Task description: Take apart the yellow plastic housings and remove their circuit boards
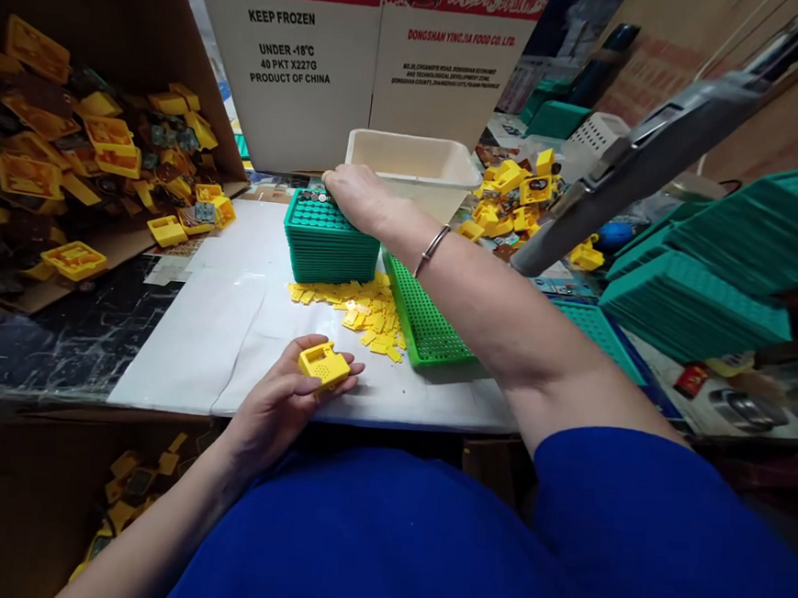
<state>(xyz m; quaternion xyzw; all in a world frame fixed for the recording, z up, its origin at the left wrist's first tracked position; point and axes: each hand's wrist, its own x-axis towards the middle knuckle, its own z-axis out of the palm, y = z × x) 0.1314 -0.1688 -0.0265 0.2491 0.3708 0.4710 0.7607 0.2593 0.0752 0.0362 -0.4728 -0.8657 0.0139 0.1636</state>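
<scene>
My left hand (288, 384) is closed on a small yellow plastic casing (323, 364), which has a square recess and a patch of tiny holes. It holds the casing above the white work surface, near the front edge. My right hand (358, 193) reaches over the top of a stack of teal trays (330, 248), its fingers curled downward at the tray's far side. Beside those fingers lie a few small round metallic parts (321, 197). Whatever the fingertips pinch is hidden. Flat yellow plastic pieces (370, 315) are scattered in front of the stack.
A green perforated tray (438, 334) lies right of the yellow pieces. Behind it stands a cream bin (410, 157). Cardboard at left holds many yellow casings (28, 178). A grey metal arm (632, 151) slants across the right, near more teal trays (702, 304).
</scene>
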